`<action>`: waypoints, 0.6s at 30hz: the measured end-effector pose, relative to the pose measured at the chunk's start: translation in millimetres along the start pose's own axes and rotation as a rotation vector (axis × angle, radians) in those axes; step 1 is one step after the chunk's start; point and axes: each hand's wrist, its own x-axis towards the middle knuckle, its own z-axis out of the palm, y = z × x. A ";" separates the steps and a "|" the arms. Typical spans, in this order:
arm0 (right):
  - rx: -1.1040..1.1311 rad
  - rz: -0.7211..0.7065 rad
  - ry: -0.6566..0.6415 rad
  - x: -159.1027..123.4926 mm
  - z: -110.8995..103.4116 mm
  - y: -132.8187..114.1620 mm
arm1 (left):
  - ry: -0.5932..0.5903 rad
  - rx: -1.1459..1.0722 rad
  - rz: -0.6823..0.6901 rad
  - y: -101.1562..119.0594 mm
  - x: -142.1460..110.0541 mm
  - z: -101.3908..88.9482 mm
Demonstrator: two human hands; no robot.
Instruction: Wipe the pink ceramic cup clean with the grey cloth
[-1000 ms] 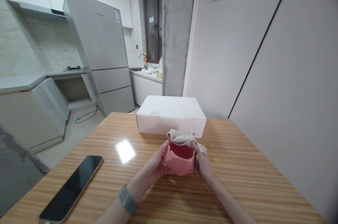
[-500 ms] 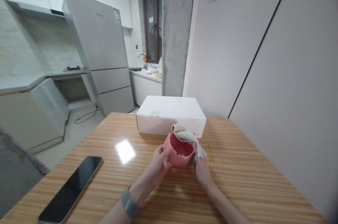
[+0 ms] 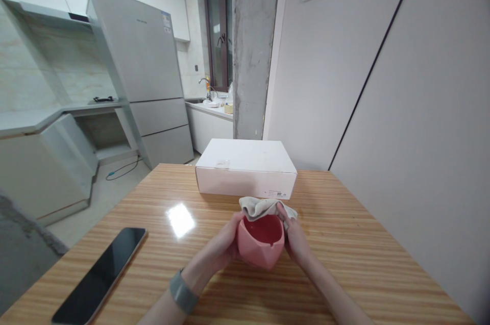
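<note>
A pink faceted cup (image 3: 260,243) is held just above the wooden table (image 3: 344,264), its opening facing up towards me. My left hand (image 3: 224,246) wraps around the cup's left side. My right hand (image 3: 295,241) is closed on a beige cloth (image 3: 260,206) that drapes over the cup's far rim. A grey band sits on my left wrist.
A white flat box (image 3: 245,169) lies on the table just beyond the cup. A dark phone (image 3: 101,274) lies face up at the near left. A white wall runs along the right side. A fridge (image 3: 138,59) and kitchen counters stand past the table's far left edge.
The cup was tilted away half a second ago and now sits upright and nearer to me. The cloth has shifted from the right inner side to the far rim.
</note>
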 end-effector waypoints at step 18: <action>-0.121 -0.162 0.144 -6.6 -4.3 -13.1 | -0.069 0.013 0.025 0.0 4.3 -2.2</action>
